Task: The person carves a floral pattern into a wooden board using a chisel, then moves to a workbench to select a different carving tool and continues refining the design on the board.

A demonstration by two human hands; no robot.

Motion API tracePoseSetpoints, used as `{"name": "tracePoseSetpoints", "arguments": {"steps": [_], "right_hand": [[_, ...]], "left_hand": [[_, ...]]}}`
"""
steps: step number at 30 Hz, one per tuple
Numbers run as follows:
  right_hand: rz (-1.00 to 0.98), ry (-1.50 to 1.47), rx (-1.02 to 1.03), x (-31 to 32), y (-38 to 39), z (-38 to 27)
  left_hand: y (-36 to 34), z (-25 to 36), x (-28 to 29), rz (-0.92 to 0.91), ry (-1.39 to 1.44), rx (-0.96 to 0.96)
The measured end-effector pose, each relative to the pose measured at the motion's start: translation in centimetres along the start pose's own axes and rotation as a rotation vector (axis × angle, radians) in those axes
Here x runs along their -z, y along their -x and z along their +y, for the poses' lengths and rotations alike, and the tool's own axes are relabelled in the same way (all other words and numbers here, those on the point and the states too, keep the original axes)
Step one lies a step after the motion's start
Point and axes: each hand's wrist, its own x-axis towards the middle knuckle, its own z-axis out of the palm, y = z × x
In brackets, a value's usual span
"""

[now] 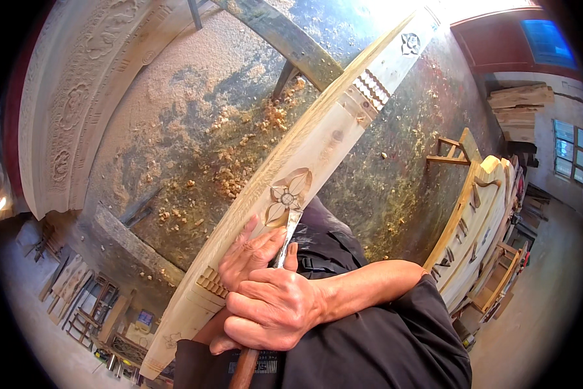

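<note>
A long pale wooden beam (pixel 333 139) runs diagonally in front of me, carved with a four-petalled flower (pixel 287 197) near its middle. My right hand (pixel 272 308) is wrapped round the brown wooden handle of a carving chisel (pixel 292 225), whose handle end points down toward my lap. The bright blade reaches up to the lower right of the flower, with its tip at the petals. Resting on the beam just below the flower, my left hand (pixel 249 253) has the blade between its fingers and thumb. The right hand partly covers the left.
Wood shavings (pixel 233 172) and dust lie on the floor beyond the beam. A trestle bench (pixel 285 42) supports the beam's far part. At the right, several hand tools (pixel 461 230) lie on a pale wooden slab (pixel 476 214). A large carved panel (pixel 71 110) stands at the left.
</note>
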Motion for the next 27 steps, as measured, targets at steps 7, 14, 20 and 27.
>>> {"name": "tracePoseSetpoints", "arguments": {"steps": [7, 14, 20, 27], "right_hand": [[-0.011, 0.000, -0.020, 0.1, -0.1, 0.1], [0.001, -0.016, -0.015, -0.1, -0.2, 0.1], [0.001, -0.008, -0.017, -0.1, -0.2, 0.1], [-0.028, 0.001, -0.070, -0.5, -1.1, 0.5]], "left_hand": [[-0.1, -0.4, -0.2, 0.014, 0.012, -0.021], [-0.2, -0.2, 0.3, 0.000, -0.032, -0.015], [-0.3, 0.1, 0.0, 0.033, -0.033, 0.005], [0.0, -0.2, 0.5, -0.031, -0.068, 0.050]]}}
